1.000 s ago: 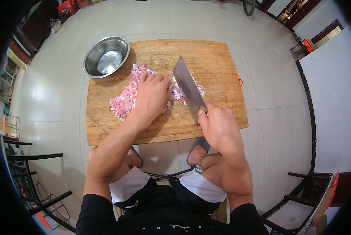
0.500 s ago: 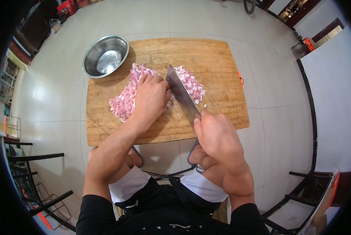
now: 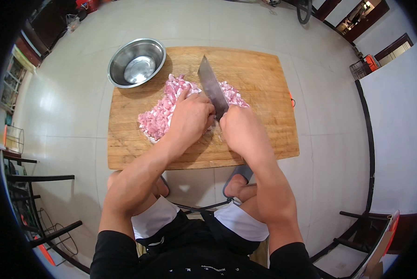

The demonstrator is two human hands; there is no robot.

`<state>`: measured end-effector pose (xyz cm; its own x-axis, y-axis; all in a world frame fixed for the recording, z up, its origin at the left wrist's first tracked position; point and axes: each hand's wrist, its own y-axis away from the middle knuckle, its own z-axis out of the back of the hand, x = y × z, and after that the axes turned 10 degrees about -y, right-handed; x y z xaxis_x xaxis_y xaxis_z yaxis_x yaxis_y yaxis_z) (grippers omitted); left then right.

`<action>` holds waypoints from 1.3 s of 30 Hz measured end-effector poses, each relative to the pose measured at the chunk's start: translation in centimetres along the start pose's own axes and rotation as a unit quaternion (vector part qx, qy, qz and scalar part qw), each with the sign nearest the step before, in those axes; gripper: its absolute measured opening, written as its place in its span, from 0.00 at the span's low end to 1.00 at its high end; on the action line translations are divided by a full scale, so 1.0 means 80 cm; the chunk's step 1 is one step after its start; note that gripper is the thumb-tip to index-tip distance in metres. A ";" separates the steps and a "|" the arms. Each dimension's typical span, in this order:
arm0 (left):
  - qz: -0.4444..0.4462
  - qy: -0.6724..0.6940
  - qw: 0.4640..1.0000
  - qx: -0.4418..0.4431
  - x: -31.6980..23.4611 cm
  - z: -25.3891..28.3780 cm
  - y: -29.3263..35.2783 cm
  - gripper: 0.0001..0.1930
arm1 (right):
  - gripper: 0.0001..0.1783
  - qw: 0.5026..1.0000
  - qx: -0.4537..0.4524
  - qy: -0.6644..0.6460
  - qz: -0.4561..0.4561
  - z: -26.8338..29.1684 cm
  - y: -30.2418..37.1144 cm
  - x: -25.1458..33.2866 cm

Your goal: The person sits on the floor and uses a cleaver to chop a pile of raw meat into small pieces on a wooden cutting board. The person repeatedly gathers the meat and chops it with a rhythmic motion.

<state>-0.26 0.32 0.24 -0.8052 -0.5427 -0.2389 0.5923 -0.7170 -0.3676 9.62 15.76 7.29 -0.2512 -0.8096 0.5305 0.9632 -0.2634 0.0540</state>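
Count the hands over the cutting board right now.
2. The left hand is on the chopped meat, at the left of the blade; the right hand grips the cleaver. No other hands show.

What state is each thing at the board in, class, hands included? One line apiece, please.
Board: lying flat, partly covered
Bowl: opening upward, empty
Meat: raw-looking, cut into small pieces, heaped
Cleaver: held, blade pointing away from the person
Left hand: curled, on the meat
Right hand: closed on the cleaver
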 end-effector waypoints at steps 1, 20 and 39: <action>0.004 -0.010 1.000 0.013 0.003 -0.001 0.004 0.05 | 0.17 1.000 -0.025 -0.004 0.007 -0.007 -0.008 -0.005; 0.049 0.033 0.998 -0.021 0.037 0.030 -0.009 0.13 | 0.19 0.975 0.048 -0.192 -0.105 0.061 0.035 -0.032; 0.068 0.041 0.997 0.007 0.051 0.034 -0.008 0.15 | 0.17 0.939 0.090 -0.284 -0.170 0.033 -0.026 -0.097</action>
<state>-3.83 -2.63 1.98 -0.7162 -0.5982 -0.3595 0.6965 -0.6447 -0.3149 9.87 23.99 5.27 -0.5053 -0.2702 0.8196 0.8497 -0.3214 0.4179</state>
